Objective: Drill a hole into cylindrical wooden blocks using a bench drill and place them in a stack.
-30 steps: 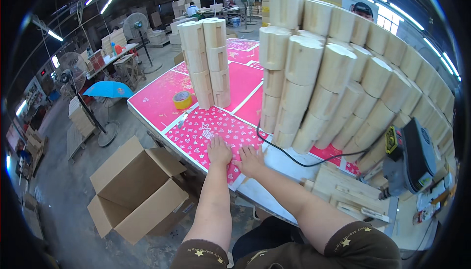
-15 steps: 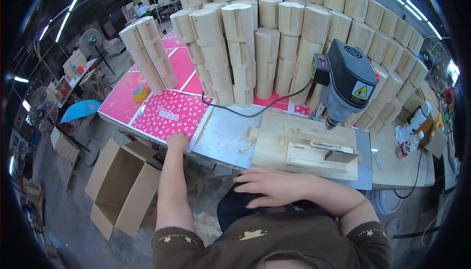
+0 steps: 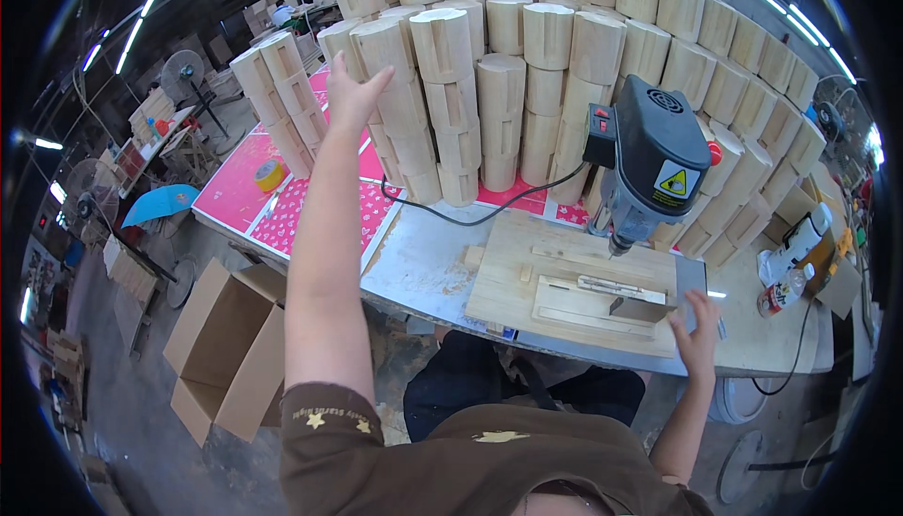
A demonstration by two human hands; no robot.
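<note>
My left hand (image 3: 356,93) reaches up and forward with thumb and fingers spread, holding nothing. It is nearest to the front stacks of pale wooden blocks (image 3: 384,49); whether it touches one I cannot tell. My right hand (image 3: 695,335) hovers at the table's front edge, its fingers curved and apart, with nothing seen in them. Close by lies a flat wooden board (image 3: 496,276) carrying a jig (image 3: 593,316) of wooden strips with a dark upright plate (image 3: 640,307). Over the board stands a bench drill (image 3: 663,144), its chuck (image 3: 618,246) pointing down at the jig.
A black cable (image 3: 470,222) runs from the drill across the metal sheet. Yellow tape (image 3: 269,175) lies on the pink covering (image 3: 226,177) at left. An open cardboard box (image 3: 226,347) stands on the floor below. A plastic bottle (image 3: 785,290) and a white spray can (image 3: 800,234) are at right.
My left hand has lifted from the table edge up to the block stacks, opening. My right hand has moved from my lap to the right side of the board. The view has shifted slightly.
</note>
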